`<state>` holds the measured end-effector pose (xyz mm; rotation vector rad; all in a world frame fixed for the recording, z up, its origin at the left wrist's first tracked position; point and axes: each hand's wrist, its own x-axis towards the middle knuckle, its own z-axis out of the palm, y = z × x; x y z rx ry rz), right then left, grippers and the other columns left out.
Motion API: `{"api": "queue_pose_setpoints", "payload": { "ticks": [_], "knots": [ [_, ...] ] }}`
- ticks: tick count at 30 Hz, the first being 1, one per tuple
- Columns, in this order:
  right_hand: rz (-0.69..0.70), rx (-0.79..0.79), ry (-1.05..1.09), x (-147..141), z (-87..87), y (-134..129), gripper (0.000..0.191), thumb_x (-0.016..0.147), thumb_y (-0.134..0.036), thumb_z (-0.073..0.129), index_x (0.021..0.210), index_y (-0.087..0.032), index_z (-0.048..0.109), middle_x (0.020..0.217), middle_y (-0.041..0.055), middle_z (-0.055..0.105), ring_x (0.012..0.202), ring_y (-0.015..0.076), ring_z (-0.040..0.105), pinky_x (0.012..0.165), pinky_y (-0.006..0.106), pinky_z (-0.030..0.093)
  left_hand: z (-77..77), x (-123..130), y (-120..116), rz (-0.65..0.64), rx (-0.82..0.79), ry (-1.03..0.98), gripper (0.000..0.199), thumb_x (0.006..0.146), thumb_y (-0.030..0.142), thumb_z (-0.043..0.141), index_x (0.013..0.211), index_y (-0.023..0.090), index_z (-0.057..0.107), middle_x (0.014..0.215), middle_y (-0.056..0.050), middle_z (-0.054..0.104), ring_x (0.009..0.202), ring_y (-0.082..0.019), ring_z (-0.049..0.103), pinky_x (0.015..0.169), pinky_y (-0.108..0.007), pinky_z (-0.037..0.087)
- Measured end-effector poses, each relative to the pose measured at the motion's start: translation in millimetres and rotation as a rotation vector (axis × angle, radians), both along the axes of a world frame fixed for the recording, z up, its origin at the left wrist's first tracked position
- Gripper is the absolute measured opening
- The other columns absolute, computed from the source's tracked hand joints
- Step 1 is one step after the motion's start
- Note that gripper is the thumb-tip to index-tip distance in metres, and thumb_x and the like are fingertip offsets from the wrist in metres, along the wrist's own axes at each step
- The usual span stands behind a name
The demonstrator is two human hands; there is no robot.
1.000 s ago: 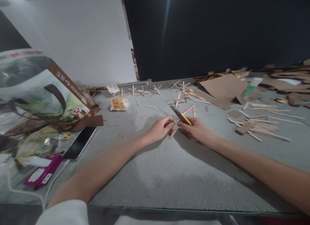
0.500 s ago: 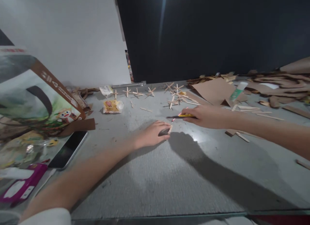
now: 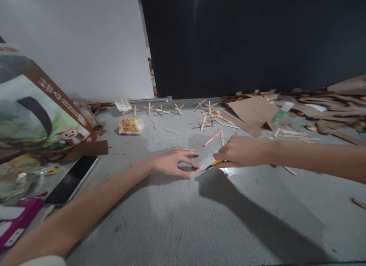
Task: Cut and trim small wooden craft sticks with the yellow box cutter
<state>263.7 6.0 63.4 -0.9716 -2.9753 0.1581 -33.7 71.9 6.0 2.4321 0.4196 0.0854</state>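
Nearest, at the left of the worktop (image 3: 171,228), lies a purple case (image 3: 27,216), with a phone (image 3: 71,180) just beyond it. Farther in, the left hand (image 3: 170,163) is low over the surface, fingers spread, thumb and forefinger apart beside a short stick (image 3: 202,168). Whether a fingertip presses on that wood I cannot tell. From the other side, the right hand (image 3: 237,152) is closed around the yellow grip of a knife (image 3: 218,163), its blade slanting down to the wood; whether the 2 touch is unclear.

My judgement is that the step in hand is knife work on this small stick. The next move calls for holding the stick steady, with the left fingertips clear of the edge, and a short, controlled stroke.

Beyond the knife, a pink striped straw (image 3: 212,139) meets 1 end of a flat stick (image 3: 222,137). A snack packet (image 3: 128,126) lies to the left, and loose sticks (image 3: 294,133) are strewn to the right. Farther off, about 4 stick stars (image 3: 149,108) stand in a row, while cardboard (image 3: 253,111) and a glue stick (image 3: 282,112) lie rightward, before a black panel (image 3: 228,41).
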Motion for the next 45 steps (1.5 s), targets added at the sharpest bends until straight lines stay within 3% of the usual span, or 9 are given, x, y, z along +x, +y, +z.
{"api": "queue_pose_setpoints", "payload": {
  "ticks": [6,17,22,34,38,45],
  "knots": [
    [0.056,0.06,-0.148,-11.7,6.3,10.8,0.032,0.107,-0.036,0.057,0.081,-0.022,0.07,0.061,-0.0002,0.063,0.047,0.0132,0.046,0.057,0.033,0.02,-1.3,0.9,2.8,-0.014,-0.013,-0.037,0.042,0.087,0.054,0.079,0.126,0.036,0.079,0.165,-0.006,0.051,0.157,-0.034,0.038,0.129,-0.054,0.018],
    [0.081,0.076,-0.348,-15.8,9.6,14.9,0.033,0.11,-0.038,0.052,0.092,-0.019,0.073,0.07,0.003,0.071,0.053,0.0144,0.055,0.057,0.032,0.023,-2.7,0.3,4.2,-0.042,0.045,0.015,0.049,0.091,0.062,0.071,0.132,0.035,0.075,0.167,-0.005,0.047,0.159,-0.035,0.034,0.129,-0.055,0.018],
    [0.09,0.084,-0.367,-17.8,11.5,16.0,0.035,0.11,-0.039,0.051,0.093,-0.019,0.074,0.068,0.0027,0.069,0.053,0.0154,0.054,0.057,0.032,0.024,-1.2,0.8,2.0,-0.037,0.065,0.0,0.045,0.093,0.058,0.07,0.13,0.035,0.076,0.166,-0.005,0.048,0.157,-0.034,0.037,0.129,-0.055,0.021],
    [0.037,0.059,-0.492,-46.7,35.2,10.8,0.037,0.108,-0.04,0.056,0.089,-0.017,0.078,0.067,0.0029,0.066,0.052,0.0142,0.049,0.062,0.032,0.031,3.4,1.2,0.5,-0.049,0.103,0.014,0.037,0.095,0.045,0.069,0.128,0.032,0.077,0.165,-0.008,0.05,0.156,-0.035,0.04,0.127,-0.057,0.026],
    [0.029,0.089,-0.528,-53.1,37.3,9.8,0.035,0.106,-0.041,0.059,0.087,-0.017,0.076,0.074,0.0058,0.069,0.053,0.0146,0.049,0.057,0.032,0.028,-0.6,1.1,3.4,-0.057,0.091,-0.002,0.037,0.093,0.044,0.071,0.127,0.032,0.078,0.165,-0.008,0.05,0.155,-0.035,0.04,0.127,-0.058,0.025],
    [0.013,0.067,-0.513,-62.7,40.3,9.2,0.033,0.104,-0.043,0.061,0.088,-0.018,0.073,0.063,0.0009,0.059,0.05,0.0127,0.043,0.051,0.031,0.023,-6.4,1.1,6.5,-0.072,0.101,-0.01,0.038,0.093,0.046,0.072,0.127,0.031,0.078,0.167,-0.009,0.047,0.156,-0.037,0.039,0.128,-0.059,0.024]
  ]
}}
